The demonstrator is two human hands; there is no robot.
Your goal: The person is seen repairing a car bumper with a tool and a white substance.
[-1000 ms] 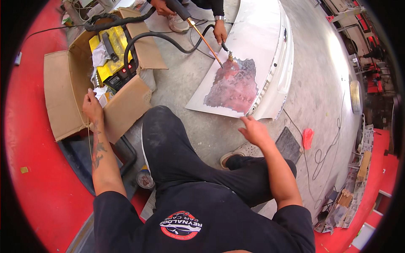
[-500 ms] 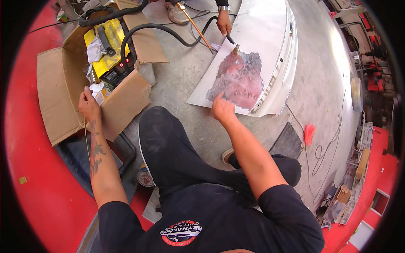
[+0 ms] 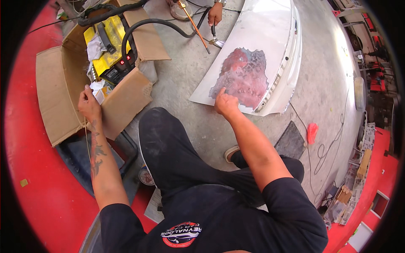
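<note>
My right hand [image 3: 226, 103] reaches over a white car body panel [image 3: 247, 33], its index finger stretched onto the lower left of a rough, bare grey-and-red patch [image 3: 242, 80]. The other fingers curl under, and no object shows in them. My left hand [image 3: 90, 104] is closed at the edge of an open cardboard box [image 3: 52, 92]; whatever its fingers hold, if anything, is hidden. In the box sits a yellow and black machine [image 3: 105, 63] with a red lit display. At the panel's far left edge, another person's hand [image 3: 215, 16] holds a black-handled clamp [image 3: 217, 42] on a cable.
A thick black cable [image 3: 158, 22] arches from the box, near a copper-coloured rod [image 3: 195, 28]. Right of my knee lie a dark flat slab [image 3: 290, 141], a red cloth-like piece [image 3: 312, 133] and thin cords. A can [image 3: 145, 176] stands beside my left leg.
The other person's hand and the clamp have moved off the bare patch, left and away, to the panel's edge. My right index finger still points at the patch; my left hand has barely moved.
</note>
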